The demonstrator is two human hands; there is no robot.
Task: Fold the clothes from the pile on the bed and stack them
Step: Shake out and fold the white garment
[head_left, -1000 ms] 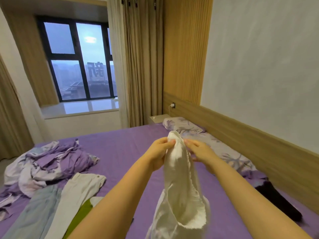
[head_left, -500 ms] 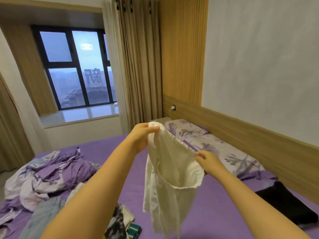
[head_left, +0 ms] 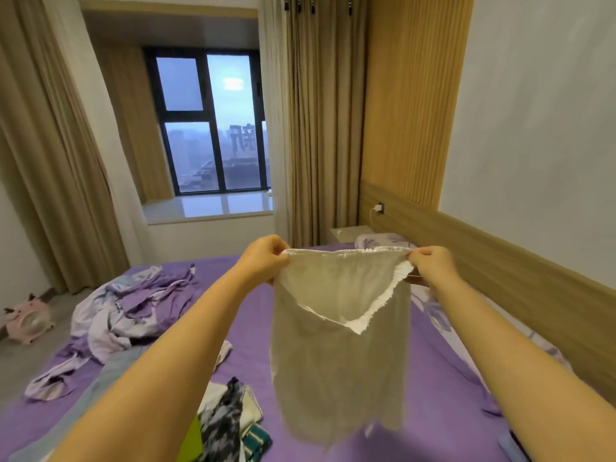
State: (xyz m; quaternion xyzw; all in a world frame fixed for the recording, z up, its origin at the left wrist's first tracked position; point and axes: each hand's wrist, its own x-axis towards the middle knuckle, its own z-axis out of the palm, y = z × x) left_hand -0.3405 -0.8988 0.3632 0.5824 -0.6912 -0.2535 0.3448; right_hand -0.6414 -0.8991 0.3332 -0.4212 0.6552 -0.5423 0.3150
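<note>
I hold a white garment with an elastic waistband [head_left: 336, 348] up in the air over the purple bed [head_left: 443, 408]. My left hand [head_left: 263, 260] pinches the left end of the waistband and my right hand [head_left: 433, 266] pinches the right end, so the band is stretched flat between them. The cloth hangs down freely and its lower edge does not touch the bed. Below my left forearm lies the pile of clothes [head_left: 230, 418], with a black-and-white patterned piece, a green one and a pale blue one.
A crumpled purple-and-white duvet [head_left: 133, 305] lies at the bed's left side. Floral pillows [head_left: 383, 240] sit along the wooden headboard [head_left: 520, 275] on the right. A small bedside table [head_left: 350, 232] stands in the far corner. On the floor to the left is a pink toy [head_left: 28, 320].
My hands have moved apart and risen, spreading the bunched white garment out by its waistband. My view has tilted upward toward the window.
</note>
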